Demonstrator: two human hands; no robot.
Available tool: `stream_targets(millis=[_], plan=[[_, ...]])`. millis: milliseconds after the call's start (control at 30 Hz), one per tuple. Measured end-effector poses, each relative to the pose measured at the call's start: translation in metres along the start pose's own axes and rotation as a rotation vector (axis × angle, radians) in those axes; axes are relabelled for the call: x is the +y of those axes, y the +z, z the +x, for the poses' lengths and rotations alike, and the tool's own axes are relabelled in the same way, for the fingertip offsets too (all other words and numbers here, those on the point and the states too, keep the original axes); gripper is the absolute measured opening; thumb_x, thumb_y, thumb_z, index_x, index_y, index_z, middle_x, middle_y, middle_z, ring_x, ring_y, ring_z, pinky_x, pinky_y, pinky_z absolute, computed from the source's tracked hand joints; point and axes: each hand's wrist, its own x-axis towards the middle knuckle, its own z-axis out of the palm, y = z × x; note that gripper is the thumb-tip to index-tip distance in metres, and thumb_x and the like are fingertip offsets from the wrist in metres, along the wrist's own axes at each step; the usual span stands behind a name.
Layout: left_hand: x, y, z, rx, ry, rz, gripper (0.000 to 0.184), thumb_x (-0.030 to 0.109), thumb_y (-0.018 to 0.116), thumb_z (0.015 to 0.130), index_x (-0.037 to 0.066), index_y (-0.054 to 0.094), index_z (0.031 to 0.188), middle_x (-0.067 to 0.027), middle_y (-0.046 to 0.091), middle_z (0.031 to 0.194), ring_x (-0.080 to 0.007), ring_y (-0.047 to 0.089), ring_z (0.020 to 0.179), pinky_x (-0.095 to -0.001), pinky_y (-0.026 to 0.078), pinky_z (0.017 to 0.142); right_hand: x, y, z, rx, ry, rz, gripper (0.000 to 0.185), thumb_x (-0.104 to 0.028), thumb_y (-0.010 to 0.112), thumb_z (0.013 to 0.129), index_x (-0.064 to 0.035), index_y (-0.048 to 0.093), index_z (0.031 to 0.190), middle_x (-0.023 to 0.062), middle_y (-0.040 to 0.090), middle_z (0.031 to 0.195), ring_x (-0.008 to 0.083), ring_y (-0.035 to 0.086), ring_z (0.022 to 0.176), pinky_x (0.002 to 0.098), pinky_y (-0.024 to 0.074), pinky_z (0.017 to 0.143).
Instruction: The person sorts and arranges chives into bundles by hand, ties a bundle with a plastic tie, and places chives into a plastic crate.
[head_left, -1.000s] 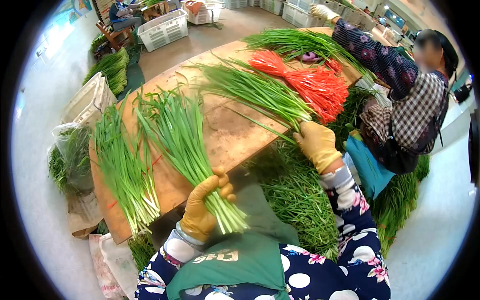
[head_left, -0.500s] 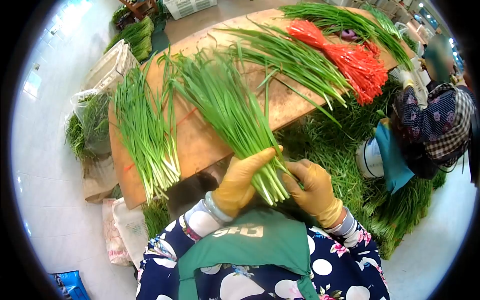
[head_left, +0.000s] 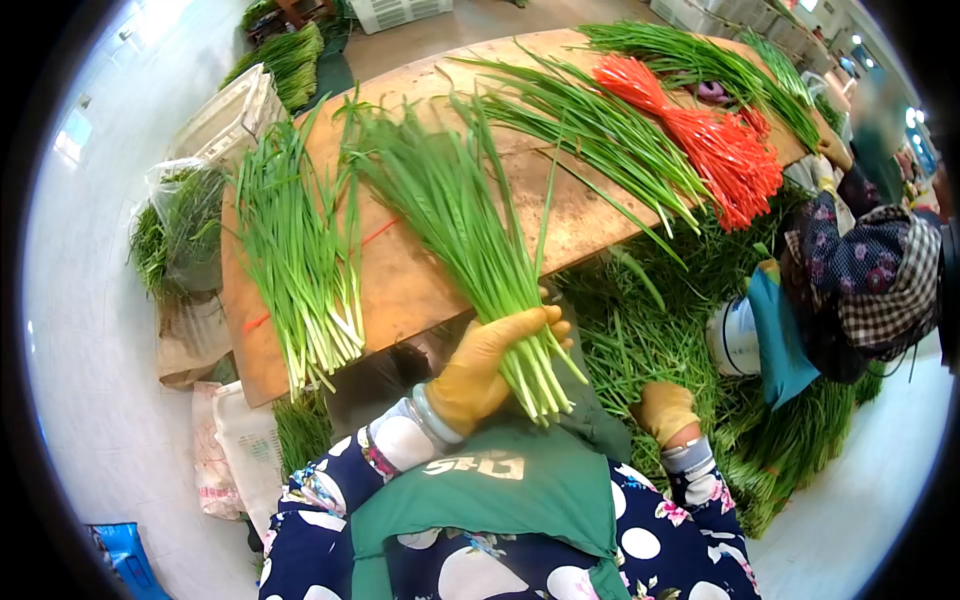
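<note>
Yellow-gloved: gripping garlic chives (head_left: 474,238) in left hand (head_left: 482,366) | withdrawing right hand (head_left: 667,411) toward 4 o'clock, hiding finger state | now supporting one-handed

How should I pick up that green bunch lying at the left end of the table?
Probably best around its lower stems, just above the pale ends, coming from the near side. The green bunch lies with those ends by the near edge of the table and its leaf tips pointing away. The left hand holds another bunch low down too.
</note>
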Motion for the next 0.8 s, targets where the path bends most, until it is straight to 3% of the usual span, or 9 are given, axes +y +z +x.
stream_targets(millis=[33, 133, 200, 300, 333, 367, 533, 700, 800], plan=[[0.002, -0.003, 0.000, -0.040, -0.030, -0.019, 0.036, 0.009, 0.066, 0.087, 0.001, 0.056, 0.121, -0.0095, 0.064, 0.102, -0.0224, 0.064, 0.095, -0.0400, 0.053, 0.088, 0.006, -0.006, 0.001, -0.116, 0.019, -0.173, 0.036, -0.038, 0.063, 0.084, -0.0050, 0.068, 0.099, 0.0165, 0.069, 0.091, 0.0349, 0.067, 0.083, 0.0438, 0.0524, 0.071], [0.007, -0.007, -0.001, -0.107, -0.075, -0.079, 0.041, 0.008, 0.066, 0.086, 0.003, 0.052, 0.125, -0.0078, 0.063, 0.102, -0.0221, 0.063, 0.098, -0.0400, 0.052, 0.090, -0.004, -0.037, -0.002, 0.433, -0.357, 0.338, 0.029, -0.031, 0.058, 0.090, -0.0044, 0.067, 0.098, 0.0160, 0.068, 0.092, 0.0321, 0.066, 0.085, 0.0392, 0.0520, 0.073], [0.006, -0.008, 0.000, -0.135, -0.064, -0.108, 0.041, 0.008, 0.066, 0.086, 0.002, 0.053, 0.125, -0.0075, 0.063, 0.102, -0.0219, 0.062, 0.100, -0.0388, 0.052, 0.091, -0.032, -0.066, -0.003, 0.434, -0.546, 0.648, 0.026, -0.027, 0.056, 0.094, -0.0033, 0.065, 0.099, 0.0155, 0.067, 0.088, 0.0296, 0.066, 0.081, 0.0361, 0.0513, 0.071], [0.011, -0.004, -0.005, -0.087, -0.057, -0.096, 0.035, 0.007, 0.066, 0.086, 0.002, 0.055, 0.119, -0.0086, 0.064, 0.102, -0.0221, 0.063, 0.100, -0.0371, 0.054, 0.088, -0.055, -0.071, 0.002, 0.142, -0.853, 0.935, 0.026, -0.026, 0.055, 0.096, -0.0008, 0.063, 0.099, 0.0133, 0.063, 0.082, 0.0243, 0.062, 0.074, 0.0330, 0.0496, 0.068], [0.012, -0.006, -0.004, -0.086, -0.052, -0.102, 0.035, 0.007, 0.066, 0.086, 0.002, 0.055, 0.119, -0.0086, 0.064, 0.102, -0.0221, 0.063, 0.100, -0.0371, 0.054, 0.088, -0.064, -0.079, -0.005, 0.085, -0.889, 0.866, 0.029, -0.025, 0.052, 0.098, 0.0021, 0.063, 0.099, 0.0064, 0.062, 0.083, 0.0135, 0.058, 0.073, 0.0274, 0.0480, 0.067], [0.012, -0.009, -0.004, -0.099, -0.049, -0.075, 0.034, 0.006, 0.064, 0.087, 0.003, 0.055, 0.119, -0.0094, 0.064, 0.104, -0.0229, 0.063, 0.102, -0.0373, 0.053, 0.089, -0.072, -0.066, -0.001, 0.120, -0.944, 0.949, 0.024, -0.021, 0.054, 0.097, 0.0016, 0.060, 0.093, 0.0044, 0.058, 0.077, 0.0125, 0.054, 0.068, 0.0268, 0.0461, 0.065], [0.013, -0.010, -0.004, -0.109, -0.040, -0.016, 0.031, 0.005, 0.064, 0.086, 0.004, 0.057, 0.117, -0.0100, 0.064, 0.105, -0.0253, 0.062, 0.104, -0.0373, 0.055, 0.084, -0.091, -0.045, 0.000, 0.321, -0.929, 0.996, 0.009, -0.010, 0.064, 0.086, -0.0019, 0.061, 0.088, 0.0134, 0.060, 0.076, 0.0290, 0.059, 0.066, 0.0344, 0.0475, 0.061], [0.037, 0.010, -0.028, -0.133, 0.033, -0.012, 0.030, 0.008, 0.064, 0.086, 0.005, 0.055, 0.115, -0.0068, 0.062, 0.098, -0.0222, 0.065, 0.092, -0.0398, 0.053, 0.087, -0.064, -0.054, -0.027, 0.289, -0.886, 0.977, 0.010, -0.011, 0.061, 0.087, -0.0016, 0.059, 0.084, 0.0151, 0.057, 0.072, 0.0330, 0.057, 0.063, 0.0366, 0.0445, 0.057], [0.067, 0.002, -0.048, -0.413, 0.084, -0.182, 0.038, 0.002, 0.057, 0.087, 0.001, 0.048, 0.124, -0.0061, 0.057, 0.089, -0.0155, 0.060, 0.077, -0.0459, 0.053, 0.091, -0.042, -0.058, -0.025, 0.155, -0.759, 0.438, 0.015, -0.021, 0.063, 0.087, -0.0056, 0.061, 0.087, 0.0152, 0.061, 0.076, 0.0334, 0.061, 0.072, 0.0401, 0.0483, 0.063]])
